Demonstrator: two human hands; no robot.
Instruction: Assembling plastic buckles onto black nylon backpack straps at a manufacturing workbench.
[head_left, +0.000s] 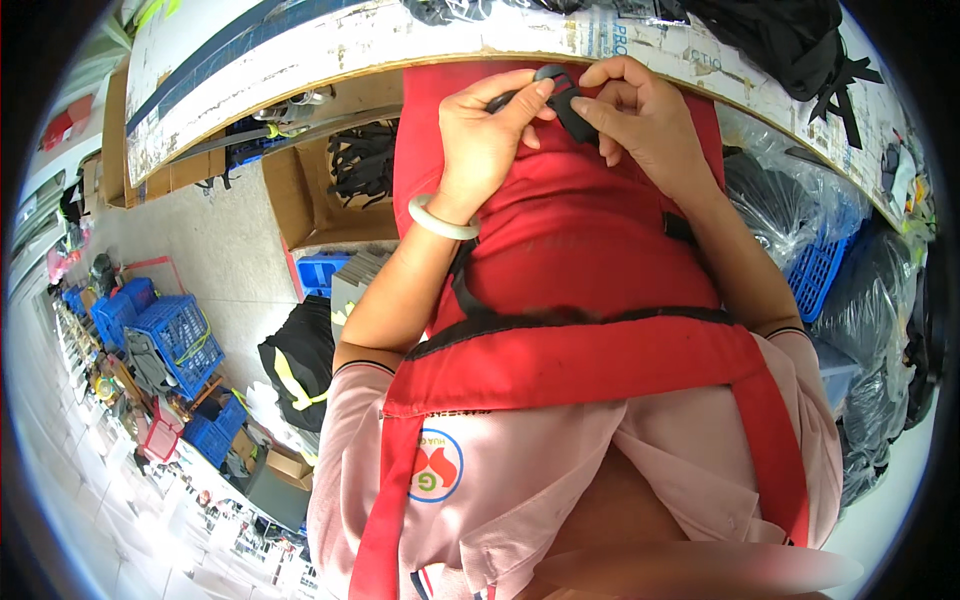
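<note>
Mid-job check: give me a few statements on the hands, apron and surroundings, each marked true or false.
1. The left hand and right hand both hold a small black buckle-like piece. True.
2. A pale bangle circles the right wrist. False: the pale bangle is on the left wrist.
3. The apron is red. True.
4. The open cardboard box has nothing in it. False: the open cardboard box holds black straps.
5. Blue crates stand to the person's left. True.

Workshop: scuffed white workbench [440, 42], blue plastic lattice crate [192, 345], open brown cardboard box [292, 190], bulky clear plastic bag [868, 325].
</note>
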